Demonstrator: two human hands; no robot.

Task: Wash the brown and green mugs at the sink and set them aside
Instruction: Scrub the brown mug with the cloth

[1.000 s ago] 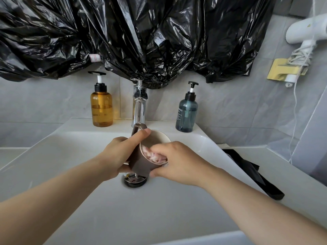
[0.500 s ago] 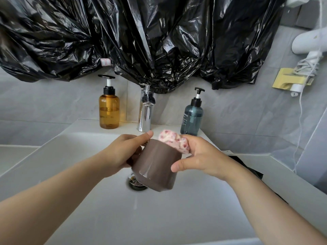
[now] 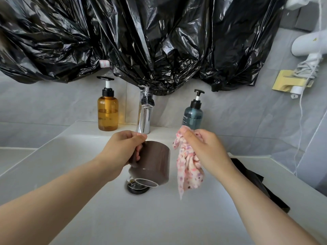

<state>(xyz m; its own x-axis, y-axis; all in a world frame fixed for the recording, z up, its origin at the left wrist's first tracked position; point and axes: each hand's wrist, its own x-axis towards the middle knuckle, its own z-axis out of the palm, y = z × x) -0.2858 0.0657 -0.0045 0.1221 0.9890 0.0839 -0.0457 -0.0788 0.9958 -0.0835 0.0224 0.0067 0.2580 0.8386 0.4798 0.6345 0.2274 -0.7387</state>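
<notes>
My left hand (image 3: 123, 147) grips the brown mug (image 3: 152, 161) by its handle; my right hand (image 3: 207, 147) pinches a pink spotted cloth (image 3: 188, 172). The teal pump bottle (image 3: 192, 114) reads "POO".

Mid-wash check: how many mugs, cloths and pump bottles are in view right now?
Mugs: 1, brown mug in left hand; no green one visible.
Cloths: 1, cloth in right hand.
Pump bottles: 2, amber bottle, teal bottle.
Total: 4.

Beneath the left hand (image 3: 123, 149) and right hand (image 3: 203, 149) the sink basin (image 3: 141, 218) lies open. Beyond the left hand rise the faucet (image 3: 144, 117) and an amber bottle (image 3: 107, 112); a teal bottle (image 3: 192, 114) stands behind the right hand.
</notes>
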